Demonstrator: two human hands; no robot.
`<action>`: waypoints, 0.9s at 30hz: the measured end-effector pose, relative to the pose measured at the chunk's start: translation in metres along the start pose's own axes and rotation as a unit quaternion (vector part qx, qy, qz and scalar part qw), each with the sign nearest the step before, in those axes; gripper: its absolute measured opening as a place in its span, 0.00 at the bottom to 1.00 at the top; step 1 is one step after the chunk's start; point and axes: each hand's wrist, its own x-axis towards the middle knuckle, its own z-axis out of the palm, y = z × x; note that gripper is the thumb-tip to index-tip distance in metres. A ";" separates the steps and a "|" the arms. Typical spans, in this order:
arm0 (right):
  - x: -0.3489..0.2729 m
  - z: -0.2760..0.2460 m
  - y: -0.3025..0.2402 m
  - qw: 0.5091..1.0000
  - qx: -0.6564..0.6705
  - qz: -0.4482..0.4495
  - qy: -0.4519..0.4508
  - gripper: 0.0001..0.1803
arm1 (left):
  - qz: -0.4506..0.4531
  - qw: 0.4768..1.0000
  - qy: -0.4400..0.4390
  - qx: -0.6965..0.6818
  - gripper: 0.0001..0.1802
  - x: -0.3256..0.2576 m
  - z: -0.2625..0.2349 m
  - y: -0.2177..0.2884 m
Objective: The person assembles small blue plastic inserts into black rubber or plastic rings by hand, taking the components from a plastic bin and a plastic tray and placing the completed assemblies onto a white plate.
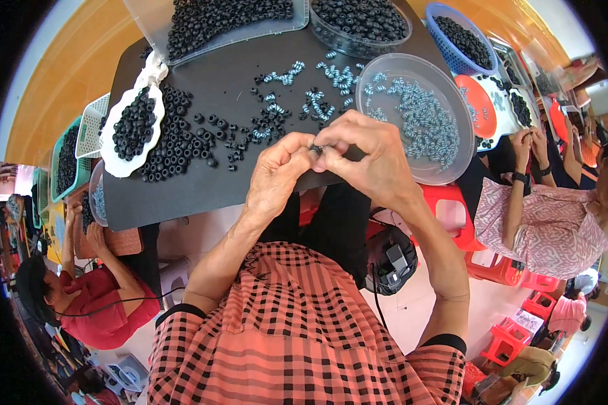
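Note:
My left hand (pixel 278 169) and my right hand (pixel 371 154) meet over the table's near edge, both closed in a pinch. Between their fingertips is a small dark piece (pixel 316 148), mostly covered, its kind not clear. Just beyond the hands lie small blue-and-white striped, coil-like pieces (pixel 315 106) mixed with tiny black parts. To the left spreads a heap of black ring-shaped pieces (pixel 175 138). A round clear tub (pixel 434 179) of the striped pieces stands beside my right hand.
A white scalloped plate (pixel 118 166) holds black pieces at the left. At the back are a clear box (pixel 240 35) and a clear round bowl (pixel 358 47), with a blue basket (pixel 434 13) at right. People work on both sides. Red stools (pixel 452 206) and a black bag (pixel 388 270) stand below.

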 end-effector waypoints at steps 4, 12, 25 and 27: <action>0.000 0.002 -0.001 1.000 -0.020 -0.005 -0.006 0.09 | 0.008 1.000 -0.002 0.011 0.09 -0.003 0.000 0.002; -0.003 0.006 0.001 0.993 0.079 0.087 -0.009 0.06 | 0.007 0.999 -0.008 0.048 0.07 -0.004 0.004 0.009; -0.009 0.011 0.008 0.990 0.105 0.092 0.004 0.06 | 0.011 0.999 -0.015 0.049 0.07 -0.005 0.005 0.009; -0.013 0.015 0.014 0.985 0.135 0.105 0.015 0.06 | 0.012 0.998 -0.019 0.050 0.07 -0.004 0.005 0.009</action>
